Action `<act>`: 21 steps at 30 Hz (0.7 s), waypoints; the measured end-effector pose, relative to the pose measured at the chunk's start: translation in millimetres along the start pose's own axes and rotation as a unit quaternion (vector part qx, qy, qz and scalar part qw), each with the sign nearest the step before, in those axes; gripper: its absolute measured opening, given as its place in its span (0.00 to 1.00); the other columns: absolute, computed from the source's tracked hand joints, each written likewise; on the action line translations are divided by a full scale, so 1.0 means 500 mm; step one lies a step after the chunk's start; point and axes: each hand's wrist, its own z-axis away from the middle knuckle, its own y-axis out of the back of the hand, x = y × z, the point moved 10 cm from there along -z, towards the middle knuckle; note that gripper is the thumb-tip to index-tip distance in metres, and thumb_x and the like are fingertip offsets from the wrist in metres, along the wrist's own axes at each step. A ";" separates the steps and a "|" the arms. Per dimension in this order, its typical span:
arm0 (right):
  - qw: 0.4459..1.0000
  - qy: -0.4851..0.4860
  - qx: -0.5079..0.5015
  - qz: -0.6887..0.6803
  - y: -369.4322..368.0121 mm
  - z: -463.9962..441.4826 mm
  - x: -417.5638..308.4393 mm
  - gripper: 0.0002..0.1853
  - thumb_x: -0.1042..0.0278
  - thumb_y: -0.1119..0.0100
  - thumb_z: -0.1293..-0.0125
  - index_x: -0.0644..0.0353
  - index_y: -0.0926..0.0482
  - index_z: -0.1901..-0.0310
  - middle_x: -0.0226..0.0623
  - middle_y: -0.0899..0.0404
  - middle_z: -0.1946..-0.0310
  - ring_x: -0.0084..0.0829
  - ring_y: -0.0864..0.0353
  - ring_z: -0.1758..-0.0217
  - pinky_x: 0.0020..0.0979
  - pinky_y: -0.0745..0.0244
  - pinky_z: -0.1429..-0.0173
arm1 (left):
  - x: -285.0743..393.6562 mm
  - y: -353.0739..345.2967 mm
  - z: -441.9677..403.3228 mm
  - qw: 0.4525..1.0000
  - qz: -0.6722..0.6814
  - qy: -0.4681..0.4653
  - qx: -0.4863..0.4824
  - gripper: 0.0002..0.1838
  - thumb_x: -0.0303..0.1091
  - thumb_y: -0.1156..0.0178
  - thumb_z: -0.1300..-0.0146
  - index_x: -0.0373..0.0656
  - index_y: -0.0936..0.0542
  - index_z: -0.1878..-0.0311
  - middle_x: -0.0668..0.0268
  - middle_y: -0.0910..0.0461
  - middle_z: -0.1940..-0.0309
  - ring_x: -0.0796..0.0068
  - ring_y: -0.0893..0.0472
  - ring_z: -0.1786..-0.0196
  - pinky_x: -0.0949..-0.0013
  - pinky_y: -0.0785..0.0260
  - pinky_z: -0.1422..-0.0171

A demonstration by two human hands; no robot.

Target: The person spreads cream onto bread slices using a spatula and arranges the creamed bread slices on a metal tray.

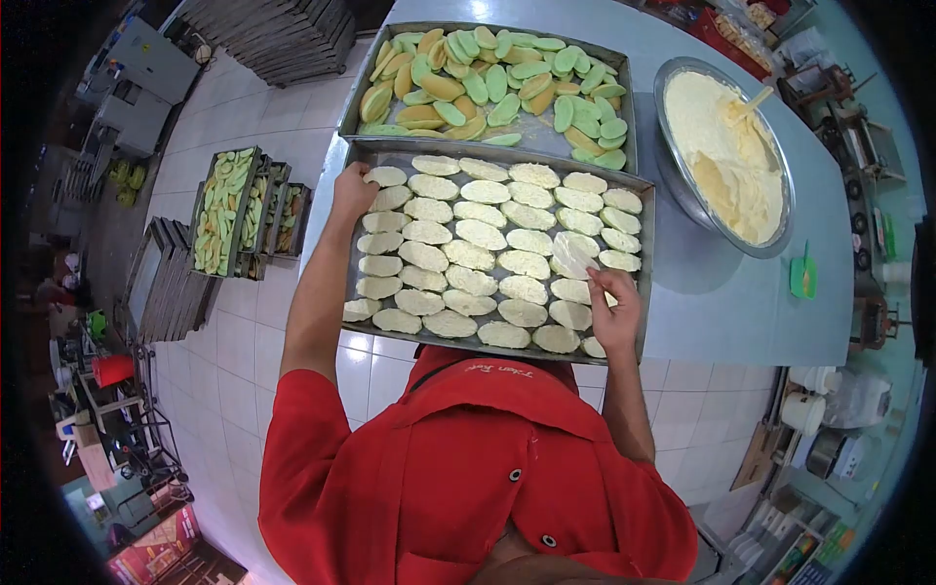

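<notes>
In front of me a metal baking tray [647, 292] holds rows of oval pieces of bread [504, 334] with a pale cream spread on top. My left hand [353, 191] grips the tray's left rim near its far corner. Between the thumb and fingers of my right hand [614, 304] is a translucent plastic scraper [573, 255]. It lies over pieces toward the tray's right side, partly covering them. Behind stands a second tray [634, 117] with green and brown-crusted oval bread pieces [497, 78] heaped in it.
A large metal bowl [667, 156] of pale cream, with a handle sticking out, stands on the table [741, 312] at right. Farther right lies a small green scraper [803, 277]. Stacked trays of bread [226, 210] stand on the floor at left, beside more stacked trays [161, 283].
</notes>
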 end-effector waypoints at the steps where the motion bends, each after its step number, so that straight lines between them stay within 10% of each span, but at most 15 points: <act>1: 1.000 -0.002 0.002 0.001 0.004 0.001 0.001 0.09 0.83 0.41 0.40 0.63 0.16 0.59 0.40 0.21 0.65 0.31 0.21 0.62 0.28 0.27 0.55 | 0.012 0.002 0.001 0.998 -0.058 -0.018 0.003 0.20 0.31 0.35 0.52 0.37 0.20 0.53 0.51 0.16 0.57 0.54 0.17 0.52 0.61 0.25 0.47; 21: 0.997 -0.068 0.041 0.012 0.157 0.005 0.085 0.06 0.84 0.42 0.37 0.68 0.19 0.59 0.39 0.21 0.61 0.29 0.21 0.56 0.27 0.26 0.47 | 0.260 0.019 -0.071 0.981 -0.124 -0.147 0.017 0.16 0.29 0.37 0.48 0.41 0.20 0.53 0.55 0.17 0.58 0.49 0.19 0.53 0.54 0.26 0.49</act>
